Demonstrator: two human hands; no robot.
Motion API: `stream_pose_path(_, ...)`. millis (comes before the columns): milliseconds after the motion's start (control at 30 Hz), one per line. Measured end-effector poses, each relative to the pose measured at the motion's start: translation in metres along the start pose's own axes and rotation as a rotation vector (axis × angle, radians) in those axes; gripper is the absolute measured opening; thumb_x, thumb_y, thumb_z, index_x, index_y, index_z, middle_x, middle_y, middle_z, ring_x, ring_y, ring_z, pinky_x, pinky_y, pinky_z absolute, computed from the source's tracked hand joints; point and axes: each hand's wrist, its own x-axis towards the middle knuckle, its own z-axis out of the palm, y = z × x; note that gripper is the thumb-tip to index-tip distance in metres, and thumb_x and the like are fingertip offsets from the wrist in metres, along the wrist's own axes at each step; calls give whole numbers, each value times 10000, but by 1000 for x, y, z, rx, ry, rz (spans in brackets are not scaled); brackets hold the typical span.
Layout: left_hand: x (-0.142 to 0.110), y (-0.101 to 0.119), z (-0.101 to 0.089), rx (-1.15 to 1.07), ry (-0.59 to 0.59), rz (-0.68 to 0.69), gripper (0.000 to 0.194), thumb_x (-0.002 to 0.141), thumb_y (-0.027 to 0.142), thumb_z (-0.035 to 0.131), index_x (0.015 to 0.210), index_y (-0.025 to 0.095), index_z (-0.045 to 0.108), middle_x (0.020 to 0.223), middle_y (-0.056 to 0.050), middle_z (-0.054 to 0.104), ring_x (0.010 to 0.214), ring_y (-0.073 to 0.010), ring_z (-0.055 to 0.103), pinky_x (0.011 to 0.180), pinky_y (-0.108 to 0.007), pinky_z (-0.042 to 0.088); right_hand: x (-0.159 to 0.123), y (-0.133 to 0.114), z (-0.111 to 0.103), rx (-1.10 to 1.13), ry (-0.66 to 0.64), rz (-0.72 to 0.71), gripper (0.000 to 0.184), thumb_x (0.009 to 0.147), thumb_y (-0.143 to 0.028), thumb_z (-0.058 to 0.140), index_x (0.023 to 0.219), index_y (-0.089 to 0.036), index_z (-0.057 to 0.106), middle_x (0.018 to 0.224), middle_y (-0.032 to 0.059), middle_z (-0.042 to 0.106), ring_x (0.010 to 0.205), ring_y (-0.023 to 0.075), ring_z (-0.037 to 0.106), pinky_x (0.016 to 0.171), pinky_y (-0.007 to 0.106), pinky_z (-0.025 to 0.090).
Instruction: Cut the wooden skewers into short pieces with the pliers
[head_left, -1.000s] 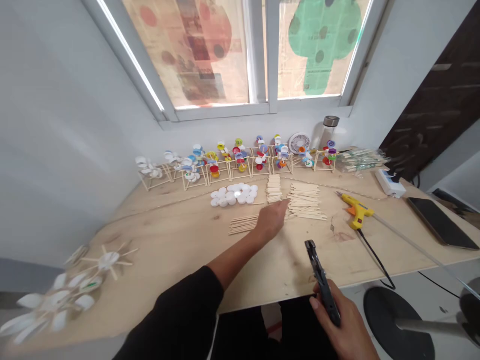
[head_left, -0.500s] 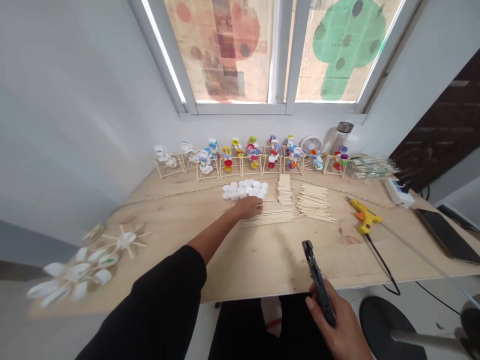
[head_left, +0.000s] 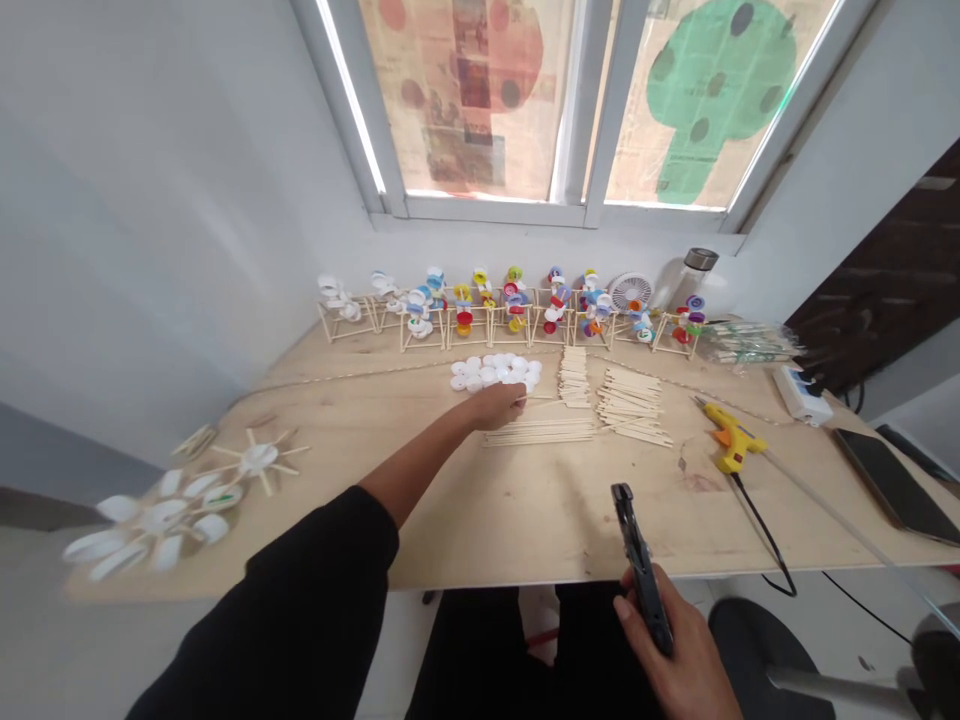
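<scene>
My left hand (head_left: 496, 407) reaches across the table, its fingers pinched together around a thin wooden stick (head_left: 541, 397) whose end pokes out to the right. Just behind it is a cluster of white bottle caps (head_left: 491, 371). Long wooden sticks (head_left: 544, 431) lie side by side in front of the hand. At the near edge, my right hand (head_left: 675, 630) grips dark pliers (head_left: 642, 570) with their head pointing away from me. Shorter sticks are stacked in a narrow pile (head_left: 574, 376) and a wider pile (head_left: 631, 405) to the right of the caps.
A row of stick stands with colourful cap wheels (head_left: 514, 305) lines the wall. A yellow glue gun (head_left: 731, 437), a phone (head_left: 896, 483) and a power strip (head_left: 802, 396) are at right. White spoked wheels (head_left: 163, 517) lie at left. A fan (head_left: 630, 291) and bottle (head_left: 691, 272) stand behind.
The camera view has shifted slightly. My left hand stays by the caps and long sticks, and my right hand still holds the pliers in nearly the same place.
</scene>
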Motion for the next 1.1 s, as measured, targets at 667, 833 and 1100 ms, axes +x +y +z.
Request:
stream_pose_path(667, -101, 18, 70, -792, 629, -24, 106, 842, 255, 397, 867, 191, 478, 695, 12, 525, 691, -128, 488, 697, -263, 378, 3, -23, 8, -37, -99, -14, 279, 834, -448, 439, 884, -195, 546, 770, 33, 652, 712, 201, 618, 615, 257, 474)
stream_pose_path(833, -101, 18, 77, -779, 630, 5, 82, 829, 220, 417, 864, 189, 484, 707, 12, 534, 701, -126, 497, 713, -267, 383, 4, -19, 6, -35, -96, -10, 275, 830, -440, 447, 896, -193, 547, 786, 39, 654, 727, 207, 621, 626, 264, 473)
stream_pose_path(1100, -101, 18, 79, -843, 614, -15, 115, 828, 250, 445, 856, 180, 532, 697, 3, 555, 710, -130, 519, 719, -273, 401, 3, -20, 5, -28, -104, 4, 233, 831, -416, 446, 877, -203, 529, 737, 23, 639, 672, 196, 607, 624, 274, 453)
